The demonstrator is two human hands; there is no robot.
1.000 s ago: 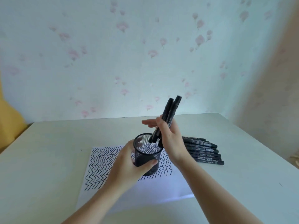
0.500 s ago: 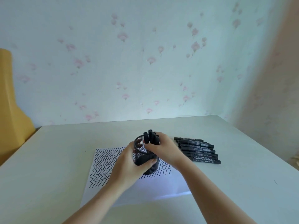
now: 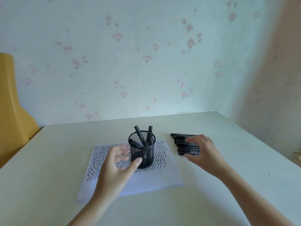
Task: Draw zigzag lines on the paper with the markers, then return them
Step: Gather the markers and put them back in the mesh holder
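Note:
A black mesh pen cup [image 3: 143, 155] stands on a white sheet of paper [image 3: 146, 181] covered with black zigzag lines. Three black markers [image 3: 141, 138] lean inside the cup. My left hand [image 3: 117, 167] is just left of the cup, fingers spread, thumb tip close to the cup's lower wall, holding nothing. To the right of the paper lies a row of several black markers [image 3: 187, 146]. My right hand [image 3: 202, 150] rests over that row, fingers laid on the markers; a closed grip on any one does not show.
The pale table [image 3: 48, 176] ends at a flowered wall behind and a beige wall at the right. A yellow chair back [image 3: 9, 111] stands past the table's left edge.
My right hand put its markers into the cup, then moved right onto the row of markers. My left hand let go of the cup and opened.

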